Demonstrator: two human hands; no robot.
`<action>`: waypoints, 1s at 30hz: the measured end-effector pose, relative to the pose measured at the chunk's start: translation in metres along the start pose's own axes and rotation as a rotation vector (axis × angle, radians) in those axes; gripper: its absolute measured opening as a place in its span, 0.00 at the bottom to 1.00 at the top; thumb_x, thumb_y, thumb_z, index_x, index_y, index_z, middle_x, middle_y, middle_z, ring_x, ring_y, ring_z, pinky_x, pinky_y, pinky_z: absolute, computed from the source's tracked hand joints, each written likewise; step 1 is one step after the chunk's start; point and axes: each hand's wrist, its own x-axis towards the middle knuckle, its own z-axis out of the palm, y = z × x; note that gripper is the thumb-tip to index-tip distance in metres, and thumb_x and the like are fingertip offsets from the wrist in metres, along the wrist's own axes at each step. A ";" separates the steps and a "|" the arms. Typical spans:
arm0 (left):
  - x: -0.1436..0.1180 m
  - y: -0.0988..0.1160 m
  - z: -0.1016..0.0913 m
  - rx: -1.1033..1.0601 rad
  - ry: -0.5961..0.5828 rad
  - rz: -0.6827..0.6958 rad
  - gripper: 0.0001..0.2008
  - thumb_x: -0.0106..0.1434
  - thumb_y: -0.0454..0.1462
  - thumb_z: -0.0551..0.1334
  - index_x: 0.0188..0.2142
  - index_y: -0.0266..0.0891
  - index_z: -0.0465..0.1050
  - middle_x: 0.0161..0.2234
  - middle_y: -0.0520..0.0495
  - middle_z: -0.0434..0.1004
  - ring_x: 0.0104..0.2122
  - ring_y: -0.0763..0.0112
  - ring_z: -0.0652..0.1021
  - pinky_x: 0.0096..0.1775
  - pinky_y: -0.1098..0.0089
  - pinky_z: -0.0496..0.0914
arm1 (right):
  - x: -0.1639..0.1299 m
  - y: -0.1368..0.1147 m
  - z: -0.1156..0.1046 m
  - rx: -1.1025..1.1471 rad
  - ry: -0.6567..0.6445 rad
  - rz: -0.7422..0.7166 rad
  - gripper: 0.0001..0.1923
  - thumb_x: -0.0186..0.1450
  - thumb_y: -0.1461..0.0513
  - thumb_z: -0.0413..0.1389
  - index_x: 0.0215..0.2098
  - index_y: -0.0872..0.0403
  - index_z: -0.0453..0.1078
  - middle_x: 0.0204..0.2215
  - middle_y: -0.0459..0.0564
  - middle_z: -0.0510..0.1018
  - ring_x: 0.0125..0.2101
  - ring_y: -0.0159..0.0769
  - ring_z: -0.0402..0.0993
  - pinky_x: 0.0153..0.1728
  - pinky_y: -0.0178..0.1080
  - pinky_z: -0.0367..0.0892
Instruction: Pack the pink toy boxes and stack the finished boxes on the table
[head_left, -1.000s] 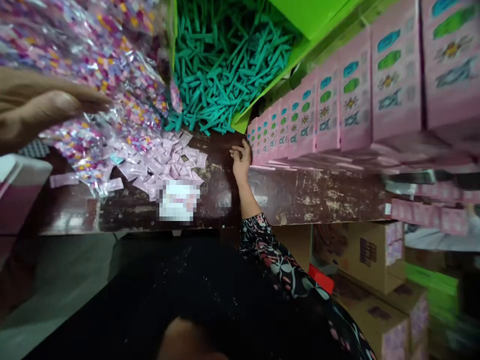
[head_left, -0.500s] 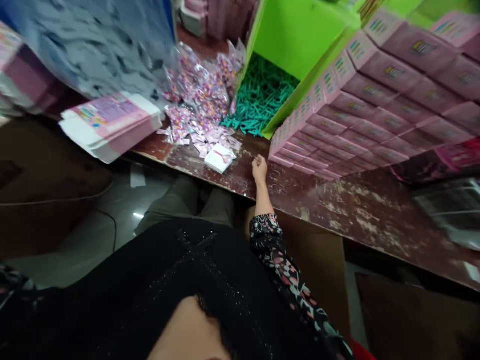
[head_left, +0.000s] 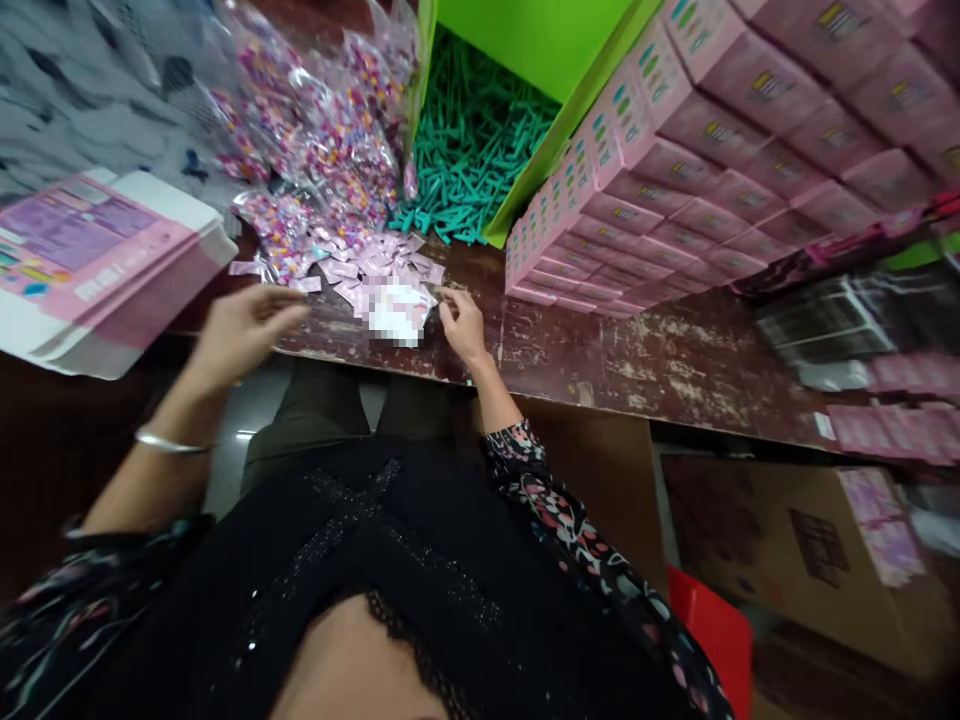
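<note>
Worktop (head_left: 660, 360): dark red-brown, surface worn and scratched. Bearing: stacked pink cartons (head_left: 675, 190) at right; green bin (head_left: 525, 190) holding teal sticks (head_left: 469, 150); loose pink sachets (head_left: 375, 265) near the front edge; clear bags of sachets (head_left: 315, 130) (heaped behind); flat pink-and-white box blanks (head_left: 97, 260) at left.

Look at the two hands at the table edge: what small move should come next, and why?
Probably the right hand should close its fingertips on a small pink sachet from the loose pile. That hand already rests at the pile's edge by the blurred white item, fingers apparently empty, while the left hand hovers open over the table edge, holding nothing.
</note>
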 end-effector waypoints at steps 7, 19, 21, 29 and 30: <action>0.057 -0.025 0.104 0.051 -0.311 0.116 0.72 0.57 0.42 0.88 0.91 0.35 0.52 0.83 0.19 0.70 0.82 0.25 0.72 0.81 0.32 0.70 | -0.037 -0.024 0.000 -0.210 -0.356 -0.151 0.84 0.64 0.51 0.86 0.98 0.37 0.33 0.95 0.58 0.50 0.93 0.66 0.48 0.91 0.76 0.54; 0.035 -0.039 0.145 0.103 -0.143 0.040 0.55 0.71 0.35 0.74 0.91 0.32 0.53 0.66 0.21 0.85 0.66 0.29 0.85 0.69 0.36 0.82 | -0.050 -0.008 0.007 -0.221 -0.444 -0.130 0.81 0.73 0.57 0.78 0.97 0.40 0.18 0.91 0.63 0.61 0.86 0.69 0.67 0.88 0.75 0.65; 0.035 -0.034 0.155 0.086 -0.114 0.053 0.54 0.71 0.35 0.74 0.91 0.32 0.54 0.66 0.21 0.85 0.66 0.29 0.84 0.70 0.37 0.82 | -0.042 -0.001 -0.004 -0.192 -0.473 -0.137 0.79 0.74 0.55 0.77 0.97 0.43 0.21 0.92 0.65 0.58 0.88 0.67 0.65 0.88 0.72 0.65; 0.049 -0.002 0.160 0.082 -0.183 0.060 0.58 0.69 0.33 0.80 0.90 0.34 0.54 0.65 0.24 0.86 0.65 0.34 0.86 0.65 0.44 0.84 | -0.024 0.013 -0.041 -0.084 -0.532 0.008 0.78 0.66 0.45 0.81 0.97 0.54 0.41 0.93 0.69 0.53 0.92 0.65 0.56 0.91 0.66 0.57; 0.051 -0.004 0.143 0.095 -0.175 0.064 0.56 0.70 0.34 0.81 0.89 0.36 0.58 0.66 0.26 0.87 0.65 0.35 0.87 0.65 0.45 0.84 | -0.028 0.014 -0.044 -0.068 -0.511 0.041 0.80 0.64 0.43 0.82 0.97 0.53 0.41 0.93 0.70 0.52 0.92 0.66 0.54 0.91 0.67 0.56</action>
